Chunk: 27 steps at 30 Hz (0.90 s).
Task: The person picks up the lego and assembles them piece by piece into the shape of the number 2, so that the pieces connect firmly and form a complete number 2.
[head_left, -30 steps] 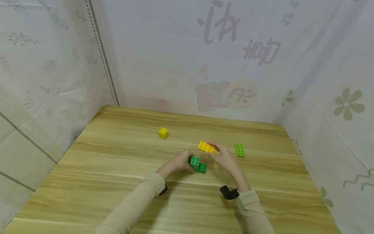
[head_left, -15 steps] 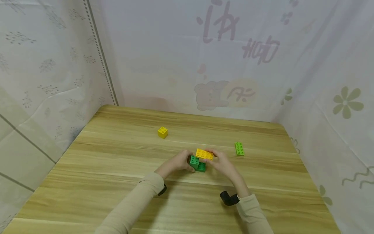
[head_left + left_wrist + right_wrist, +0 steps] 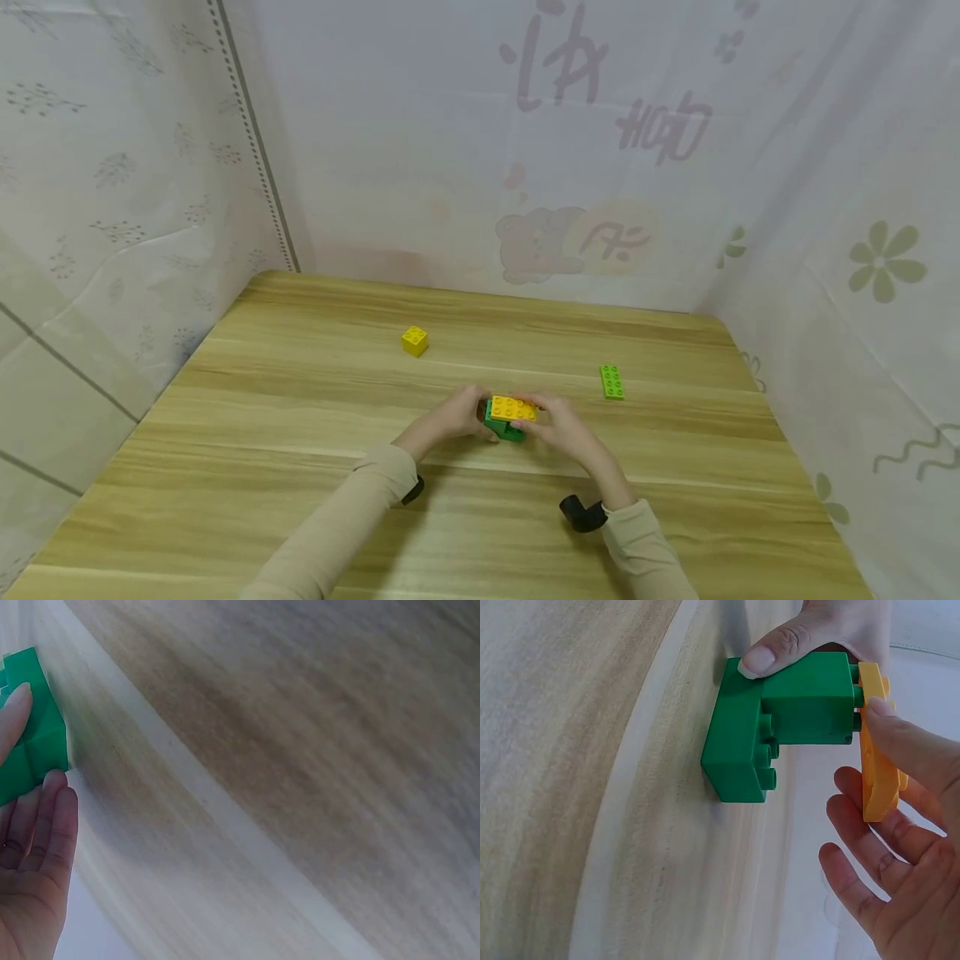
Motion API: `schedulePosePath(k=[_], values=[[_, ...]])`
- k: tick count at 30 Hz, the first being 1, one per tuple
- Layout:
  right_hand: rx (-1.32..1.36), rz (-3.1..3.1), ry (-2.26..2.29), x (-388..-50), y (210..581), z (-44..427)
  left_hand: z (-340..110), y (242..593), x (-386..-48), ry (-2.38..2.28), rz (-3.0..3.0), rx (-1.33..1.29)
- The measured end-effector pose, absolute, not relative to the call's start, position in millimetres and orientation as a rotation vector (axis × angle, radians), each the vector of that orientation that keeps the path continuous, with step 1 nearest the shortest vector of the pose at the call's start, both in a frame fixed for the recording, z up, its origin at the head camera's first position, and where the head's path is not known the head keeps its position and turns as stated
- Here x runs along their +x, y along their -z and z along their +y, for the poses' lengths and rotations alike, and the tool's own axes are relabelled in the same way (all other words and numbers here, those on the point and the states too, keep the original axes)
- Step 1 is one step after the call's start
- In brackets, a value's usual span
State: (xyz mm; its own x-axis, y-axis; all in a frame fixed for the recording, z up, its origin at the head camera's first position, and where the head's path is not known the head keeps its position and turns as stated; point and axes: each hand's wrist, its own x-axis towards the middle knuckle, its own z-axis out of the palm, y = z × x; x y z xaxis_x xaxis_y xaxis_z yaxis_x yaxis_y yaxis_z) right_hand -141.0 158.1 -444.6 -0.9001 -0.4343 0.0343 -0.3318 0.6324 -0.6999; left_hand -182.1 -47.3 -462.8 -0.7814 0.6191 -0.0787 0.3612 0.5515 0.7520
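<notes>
My left hand (image 3: 459, 414) holds a green toy-brick stack (image 3: 500, 428) on the table, its thumb lying across the lower brick in the right wrist view. The stack is a long green brick (image 3: 730, 742) with a shorter green brick (image 3: 810, 697) on one end. An orange-yellow flat eight-stud brick (image 3: 513, 407) lies over the upper brick's studs, pinched between thumb and fingers of my right hand (image 3: 561, 429). Some green studs still show beneath it in the right wrist view; the fit cannot be told. In the left wrist view only green brick (image 3: 46, 739) appears at the edge.
A small square yellow brick (image 3: 415, 341) stands farther back to the left. A flat lime-green eight-stud brick (image 3: 612, 382) lies to the right of the hands. Printed cloth (image 3: 420, 150) hangs behind the wooden table (image 3: 300, 400) and at both sides.
My right hand has brought the orange-yellow flat brick left and toward me, from beside the stack to over its upper brick. The left hand keeps its hold on the green stack.
</notes>
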Motion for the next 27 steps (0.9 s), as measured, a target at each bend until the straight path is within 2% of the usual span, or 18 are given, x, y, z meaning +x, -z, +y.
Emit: schedulePosePath(k=[18, 27], values=[[-0.827, 2.791, 0.861, -146, 437, 151, -48, 466, -180, -1.107, 2.473, 0.767], [-0.813, 2.733, 0.774, -148, 424, 149, -47, 467, -179, -1.086, 2.484, 0.790]])
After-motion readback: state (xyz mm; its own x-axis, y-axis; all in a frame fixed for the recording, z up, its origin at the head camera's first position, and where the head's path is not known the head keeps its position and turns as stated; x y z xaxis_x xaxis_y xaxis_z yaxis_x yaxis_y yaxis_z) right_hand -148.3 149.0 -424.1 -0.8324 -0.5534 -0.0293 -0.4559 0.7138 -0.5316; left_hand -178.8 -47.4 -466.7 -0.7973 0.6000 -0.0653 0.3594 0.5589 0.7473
